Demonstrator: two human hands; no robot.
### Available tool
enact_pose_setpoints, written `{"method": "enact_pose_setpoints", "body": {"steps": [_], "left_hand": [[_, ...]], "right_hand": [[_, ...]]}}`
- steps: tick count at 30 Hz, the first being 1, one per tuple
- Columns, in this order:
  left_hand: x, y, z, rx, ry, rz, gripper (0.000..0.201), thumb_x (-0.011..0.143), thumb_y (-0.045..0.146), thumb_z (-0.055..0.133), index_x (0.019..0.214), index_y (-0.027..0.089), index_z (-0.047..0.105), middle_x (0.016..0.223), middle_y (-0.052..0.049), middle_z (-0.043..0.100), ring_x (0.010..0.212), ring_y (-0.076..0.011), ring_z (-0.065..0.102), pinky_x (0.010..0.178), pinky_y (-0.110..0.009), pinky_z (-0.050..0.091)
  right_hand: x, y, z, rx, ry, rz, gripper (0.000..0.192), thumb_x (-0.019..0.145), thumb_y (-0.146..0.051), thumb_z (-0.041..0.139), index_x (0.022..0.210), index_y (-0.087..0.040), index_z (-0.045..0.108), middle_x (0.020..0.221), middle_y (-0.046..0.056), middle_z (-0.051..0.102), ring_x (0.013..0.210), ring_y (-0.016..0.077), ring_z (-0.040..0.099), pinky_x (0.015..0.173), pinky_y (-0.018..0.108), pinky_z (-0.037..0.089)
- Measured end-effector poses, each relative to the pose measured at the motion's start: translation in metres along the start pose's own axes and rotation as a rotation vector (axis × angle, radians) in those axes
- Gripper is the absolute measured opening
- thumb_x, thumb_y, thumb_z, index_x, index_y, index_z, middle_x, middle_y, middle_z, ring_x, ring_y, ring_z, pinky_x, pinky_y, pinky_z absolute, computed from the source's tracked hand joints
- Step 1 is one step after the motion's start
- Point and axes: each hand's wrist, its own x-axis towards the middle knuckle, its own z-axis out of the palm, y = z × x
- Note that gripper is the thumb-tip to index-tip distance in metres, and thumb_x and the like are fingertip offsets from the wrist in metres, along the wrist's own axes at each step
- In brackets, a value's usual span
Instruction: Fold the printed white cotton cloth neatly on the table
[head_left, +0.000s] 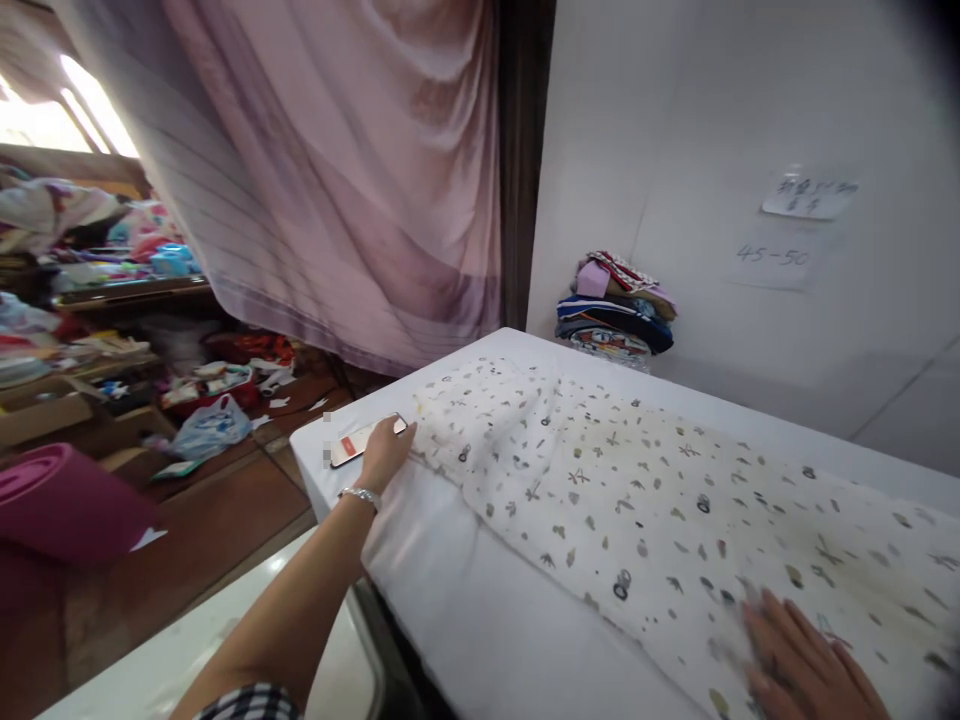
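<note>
We take the printed cloth (637,490) as our landmark: it lies spread flat along the white table (480,620), from the table's far left corner toward us on the right. Our left hand (384,452) reaches to the cloth's far corner, fingers curled down on the edge where cloth meets a phone (358,440) lying just beside it; we cannot tell whether the fingers pinch the cloth or only press it. Our right hand (799,665) rests flat on the near end of the cloth, fingers spread wide, holding nothing.

The phone sits close to the table edge, touching or nearly touching the cloth's corner. We judge that any tug on that corner could drag or nudge the phone off onto the floor. With the right hand pinning one end, an uneven pull from the left could also skew the cloth and wrinkle it.

Beyond the cloth, against the wall, sits a stack of folded fabrics (615,310). To the cloth's left hangs a pink curtain (337,180), with cluttered shelves (90,290) farther off.
</note>
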Motion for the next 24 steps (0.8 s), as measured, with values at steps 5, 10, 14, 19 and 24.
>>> {"method": "enact_pose_setpoints", "body": {"steps": [5, 10, 14, 19, 24], "left_hand": [[-0.010, -0.014, 0.001, -0.012, -0.097, -0.019, 0.044, 0.088, 0.040, 0.043, 0.123, 0.015, 0.052, 0.119, -0.011, 0.063, 0.104, -0.0227, 0.061, 0.088, -0.030, 0.045], [-0.006, 0.001, 0.014, 0.056, -0.102, 0.052, 0.045, 0.084, 0.041, 0.047, 0.120, 0.015, 0.055, 0.116, -0.014, 0.063, 0.111, -0.0292, 0.056, 0.089, -0.036, 0.044], [0.002, 0.007, 0.024, 0.101, -0.104, 0.068, 0.047, 0.078, 0.041, 0.053, 0.115, 0.011, 0.057, 0.121, -0.021, 0.058, 0.115, -0.0350, 0.051, 0.091, -0.041, 0.042], [0.009, 0.010, 0.026, 0.073, -0.159, 0.014, 0.034, 0.075, 0.038, 0.055, 0.097, 0.013, 0.062, 0.105, -0.020, 0.065, 0.101, -0.0343, 0.060, 0.080, -0.039, 0.046], [0.002, 0.008, 0.019, -0.013, -0.123, -0.041, 0.031, 0.072, 0.030, 0.057, 0.097, 0.013, 0.061, 0.102, -0.018, 0.067, 0.098, -0.0316, 0.062, 0.076, -0.035, 0.046]], "right_hand": [[0.020, -0.085, 0.001, -0.004, -0.095, -0.146, 0.073, 0.067, -0.058, 0.048, 0.129, -0.069, 0.011, 0.133, -0.013, 0.045, 0.122, 0.0303, 0.044, 0.091, 0.049, 0.047], [0.028, -0.151, 0.022, 0.162, -0.354, -0.273, 0.072, 0.076, -0.053, 0.048, 0.128, -0.070, 0.002, 0.137, -0.023, 0.025, 0.125, 0.0262, 0.039, 0.097, 0.045, 0.045], [0.028, -0.157, 0.039, 0.174, -0.376, -0.300, 0.070, 0.077, -0.051, 0.048, 0.124, -0.074, 0.003, 0.135, -0.023, 0.021, 0.125, 0.0282, 0.038, 0.100, 0.054, 0.038], [0.028, -0.150, 0.039, 0.197, -0.365, -0.303, 0.070, 0.074, -0.053, 0.051, 0.123, -0.075, 0.007, 0.135, -0.022, 0.025, 0.124, 0.0278, 0.039, 0.101, 0.053, 0.038], [0.029, -0.152, 0.036, 0.203, -0.346, -0.304, 0.068, 0.074, -0.053, 0.050, 0.124, -0.075, 0.010, 0.135, -0.022, 0.029, 0.123, 0.0287, 0.040, 0.099, 0.053, 0.041]]}}
